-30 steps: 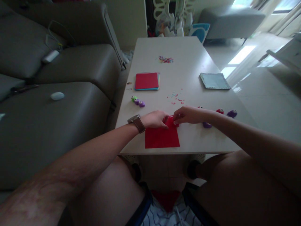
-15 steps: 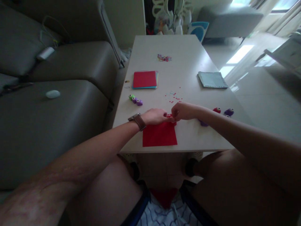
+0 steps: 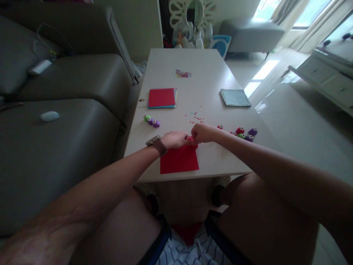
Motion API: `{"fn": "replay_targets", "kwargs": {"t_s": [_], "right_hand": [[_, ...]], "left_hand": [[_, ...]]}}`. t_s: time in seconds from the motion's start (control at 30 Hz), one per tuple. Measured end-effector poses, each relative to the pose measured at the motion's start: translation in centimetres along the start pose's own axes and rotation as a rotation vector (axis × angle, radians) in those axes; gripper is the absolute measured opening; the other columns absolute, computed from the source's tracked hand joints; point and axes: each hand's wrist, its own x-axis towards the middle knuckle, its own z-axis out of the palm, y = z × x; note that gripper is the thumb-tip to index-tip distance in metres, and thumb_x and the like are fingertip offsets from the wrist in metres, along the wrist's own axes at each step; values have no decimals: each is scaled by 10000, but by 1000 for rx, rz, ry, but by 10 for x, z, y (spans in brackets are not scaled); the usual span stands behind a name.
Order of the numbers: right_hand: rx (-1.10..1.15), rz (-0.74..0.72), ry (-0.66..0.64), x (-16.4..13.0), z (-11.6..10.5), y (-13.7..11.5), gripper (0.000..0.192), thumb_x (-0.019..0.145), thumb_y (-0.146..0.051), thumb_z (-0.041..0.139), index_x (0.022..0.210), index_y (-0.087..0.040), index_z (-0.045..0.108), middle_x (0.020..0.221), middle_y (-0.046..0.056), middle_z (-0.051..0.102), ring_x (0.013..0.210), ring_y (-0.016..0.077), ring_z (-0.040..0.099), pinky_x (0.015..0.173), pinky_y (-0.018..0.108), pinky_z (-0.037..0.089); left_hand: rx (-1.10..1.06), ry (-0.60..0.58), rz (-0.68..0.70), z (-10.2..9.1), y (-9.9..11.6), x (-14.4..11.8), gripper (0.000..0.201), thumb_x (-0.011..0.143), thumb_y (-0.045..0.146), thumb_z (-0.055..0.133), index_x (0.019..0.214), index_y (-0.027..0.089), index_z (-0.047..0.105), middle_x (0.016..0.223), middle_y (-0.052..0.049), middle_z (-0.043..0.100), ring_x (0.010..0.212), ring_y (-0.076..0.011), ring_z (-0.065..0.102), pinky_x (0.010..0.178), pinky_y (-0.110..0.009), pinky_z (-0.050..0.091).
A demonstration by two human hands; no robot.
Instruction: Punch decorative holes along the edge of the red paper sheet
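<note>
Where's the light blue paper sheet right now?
Head view: the light blue sheet lies on the table's right side, beyond the small punches.

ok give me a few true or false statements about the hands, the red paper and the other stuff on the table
1. Both hands, left hand and right hand, meet at the far edge of the red sheet. True.
2. The watch is on the right wrist. False: it is on the left.
3. The light blue sheet lies right of the hands. True.
4. The paper stack has a green top sheet. False: red.
</note>
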Motion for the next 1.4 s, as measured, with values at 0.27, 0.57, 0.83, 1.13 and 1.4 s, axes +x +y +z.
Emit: {"fn": "replay_targets", "kwargs": {"t_s": [0.27,0.57,0.83,1.13,1.4], "right_hand": [[168,110,76,-21,-8,41,197,768,-391,712,794,-196,717,832,68,750,699,175,618,622,303,434],[-9,1,64,-19,-4,31,224,735,-257,722,951,-202,744,915,71,754,765,192,636,669,305,444],[-189,23,98,-28,-11,44,184,734,-200,651,892,-207,744,892,98,749,701,202,588,621,342,394],[-89,26,173,-19,-7,42,230,752,-383,731,899,-208,702,863,65,722,736,185,584,617,305,371],[-94,235,393,-6,-1,37,137,837,-306,632,890,-197,696,896,87,736,738,178,597,594,290,318]], "left_hand": [[0,-20,106,-4,-8,-4,404,975,534,418,1029,208,651,985,-82,731,779,-198,605,683,-291,391],[21,38,101,6,-19,-3,278,812,452,686,967,227,635,900,-44,713,759,-196,606,633,-299,377],[25,55,116,8,-20,-2,280,804,471,699,901,216,637,873,-48,707,725,-191,595,614,-299,373],[-35,51,123,5,-18,-6,251,797,437,709,853,216,604,825,-27,696,687,-176,580,590,-293,346],[-39,71,107,8,-20,-4,256,792,438,717,862,209,625,835,-28,698,703,-172,587,595,-281,354]]}}
